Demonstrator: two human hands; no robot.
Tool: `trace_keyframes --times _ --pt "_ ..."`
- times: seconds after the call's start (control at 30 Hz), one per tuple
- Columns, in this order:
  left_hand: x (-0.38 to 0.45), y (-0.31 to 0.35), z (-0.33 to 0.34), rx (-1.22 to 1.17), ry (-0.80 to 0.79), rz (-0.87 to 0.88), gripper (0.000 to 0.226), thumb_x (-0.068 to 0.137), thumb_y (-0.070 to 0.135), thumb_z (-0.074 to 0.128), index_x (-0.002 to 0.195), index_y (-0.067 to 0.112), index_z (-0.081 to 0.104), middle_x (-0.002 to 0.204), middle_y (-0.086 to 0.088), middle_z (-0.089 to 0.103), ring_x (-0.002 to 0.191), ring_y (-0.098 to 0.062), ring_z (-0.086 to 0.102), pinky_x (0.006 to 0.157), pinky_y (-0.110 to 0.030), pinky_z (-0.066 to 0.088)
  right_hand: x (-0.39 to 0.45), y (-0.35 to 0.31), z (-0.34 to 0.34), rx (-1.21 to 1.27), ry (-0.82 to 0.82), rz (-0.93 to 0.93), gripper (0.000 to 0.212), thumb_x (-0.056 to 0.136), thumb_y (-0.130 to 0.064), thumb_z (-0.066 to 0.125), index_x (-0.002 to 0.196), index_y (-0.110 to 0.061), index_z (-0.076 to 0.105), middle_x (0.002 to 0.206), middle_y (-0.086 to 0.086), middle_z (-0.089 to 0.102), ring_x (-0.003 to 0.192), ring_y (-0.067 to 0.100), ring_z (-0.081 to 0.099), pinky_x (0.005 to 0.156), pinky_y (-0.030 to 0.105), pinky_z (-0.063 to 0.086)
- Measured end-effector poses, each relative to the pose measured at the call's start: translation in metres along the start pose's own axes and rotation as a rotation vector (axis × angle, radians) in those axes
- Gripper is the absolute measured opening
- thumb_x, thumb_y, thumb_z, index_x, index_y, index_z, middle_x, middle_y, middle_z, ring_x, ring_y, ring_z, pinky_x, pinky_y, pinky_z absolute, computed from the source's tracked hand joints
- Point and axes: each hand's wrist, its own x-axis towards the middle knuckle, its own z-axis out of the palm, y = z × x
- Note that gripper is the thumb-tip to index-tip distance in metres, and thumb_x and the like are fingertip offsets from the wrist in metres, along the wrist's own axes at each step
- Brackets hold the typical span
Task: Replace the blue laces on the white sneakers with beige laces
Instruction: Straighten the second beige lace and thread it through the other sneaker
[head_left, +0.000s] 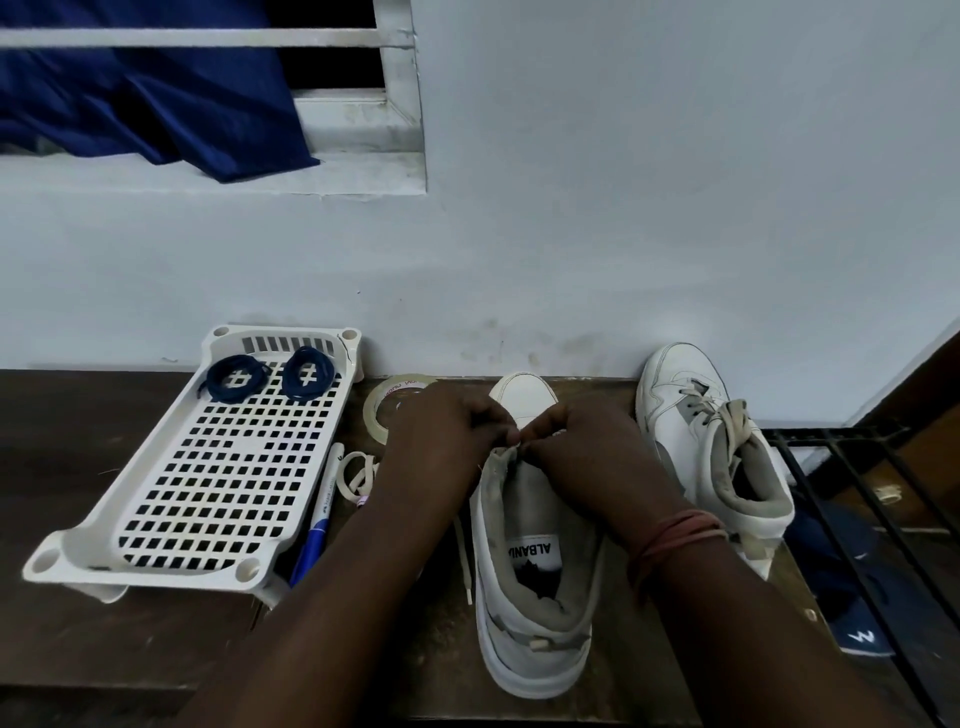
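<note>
A white sneaker (530, 582) stands on the dark wooden table, toe toward the wall. My left hand (441, 436) and my right hand (576, 447) meet over its tongue, fingers curled and pinching a beige lace at the eyelets. One loose end of that beige lace (464, 556) hangs down the sneaker's left side. The second white sneaker (691, 441) stands to the right, laced in beige and tied. Two coiled blue laces (236, 378) (308, 373) lie at the far end of a white perforated tray (171, 519).
A roll of clear tape (387, 402) lies by the wall behind my left hand. A blue-and-white pen (317, 525) and a small beige loop (356, 475) lie beside the tray. A black metal rack (857, 493) with dark footwear stands at the right.
</note>
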Motion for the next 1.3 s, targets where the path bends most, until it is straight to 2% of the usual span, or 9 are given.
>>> trace_keyframes --times 0.13,0.23,0.37,0.47,0.6,0.83,0.97,1.17,1.3 --pt "-0.008 0.009 -0.008 -0.156 0.0 -0.07 0.024 0.088 0.046 0.073 0.08 0.024 0.081 0.072 0.004 0.074 0.07 -0.008 0.067 0.069 -0.032 0.049 0.004 -0.002 -0.004 0.069 -0.027 0.012 0.012 0.082 -0.017 0.068 0.081 -0.02 0.08 0.083 0.004 0.074 0.091 0.029 0.07 0.077 0.03 0.054" --pt "-0.009 0.023 -0.022 -0.259 0.112 -0.108 0.014 0.092 0.041 0.069 0.088 0.032 0.08 0.084 0.016 0.076 0.081 -0.004 0.069 0.078 -0.03 0.055 0.0 -0.011 -0.014 0.094 0.217 -0.052 0.013 0.079 -0.025 0.063 0.084 -0.028 0.076 0.101 -0.001 0.072 0.099 0.025 0.067 0.093 0.037 0.053" --pt "-0.014 0.042 -0.033 -0.317 0.193 -0.137 0.012 0.082 0.027 0.066 0.086 0.033 0.076 0.084 0.013 0.075 0.076 -0.009 0.07 0.076 -0.033 0.056 -0.009 -0.026 -0.027 0.283 0.253 -0.137 0.015 0.084 -0.008 0.061 0.081 -0.018 0.072 0.08 0.002 0.074 0.068 0.019 0.073 0.077 0.04 0.06" --pt "-0.02 0.055 -0.022 -0.033 -0.002 -0.159 0.022 0.079 0.026 0.064 0.101 0.029 0.069 0.098 0.005 0.074 0.092 -0.02 0.07 0.086 -0.035 0.054 -0.009 -0.024 -0.022 0.203 0.098 -0.036 0.013 0.081 -0.01 0.062 0.084 -0.01 0.074 0.08 0.012 0.074 0.079 0.028 0.074 0.078 0.039 0.06" --pt "-0.036 0.064 0.0 0.497 -0.064 0.031 0.011 0.095 0.013 0.051 0.103 0.021 0.049 0.109 -0.004 0.065 0.103 -0.026 0.065 0.081 -0.034 0.046 -0.016 -0.019 -0.025 -0.034 -0.004 -0.108 0.017 0.091 -0.006 0.056 0.094 -0.001 0.073 0.083 0.011 0.062 0.086 0.028 0.061 0.061 0.024 0.034" --pt "-0.029 0.058 0.022 0.576 0.06 0.013 0.016 0.097 0.01 0.045 0.109 0.016 0.054 0.111 -0.004 0.065 0.1 -0.024 0.068 0.069 -0.03 0.041 -0.023 -0.016 -0.029 -0.009 0.032 -0.134 0.028 0.093 -0.009 0.056 0.065 -0.013 0.06 0.079 0.014 0.065 0.084 0.031 0.061 0.063 0.025 0.036" --pt "-0.025 0.047 0.027 0.489 0.065 -0.041 0.011 0.095 0.014 0.048 0.104 0.015 0.055 0.106 -0.005 0.066 0.097 -0.025 0.069 0.07 -0.032 0.046 -0.022 -0.01 -0.025 -0.002 0.046 -0.146 0.019 0.093 -0.008 0.055 0.093 -0.001 0.073 0.098 0.021 0.07 0.098 0.035 0.065 0.084 0.037 0.051" --pt "-0.031 0.042 0.023 0.428 0.106 -0.009 0.025 0.09 0.018 0.054 0.075 0.022 0.035 0.069 0.006 0.043 0.071 -0.019 0.052 0.062 -0.029 0.034 -0.015 -0.002 -0.012 -0.025 0.085 -0.104 0.015 0.092 -0.012 0.061 0.098 -0.014 0.074 0.103 0.007 0.071 0.102 0.024 0.065 0.072 0.02 0.035" --pt "-0.021 0.036 0.017 0.455 0.075 -0.022 0.022 0.09 0.022 0.061 0.069 0.018 0.055 0.065 0.004 0.051 0.076 -0.021 0.06 0.066 -0.028 0.034 -0.016 0.001 -0.004 -0.083 0.108 -0.18 0.022 0.09 -0.009 0.061 0.097 -0.026 0.071 0.109 0.001 0.07 0.106 0.022 0.064 0.074 0.019 0.031"
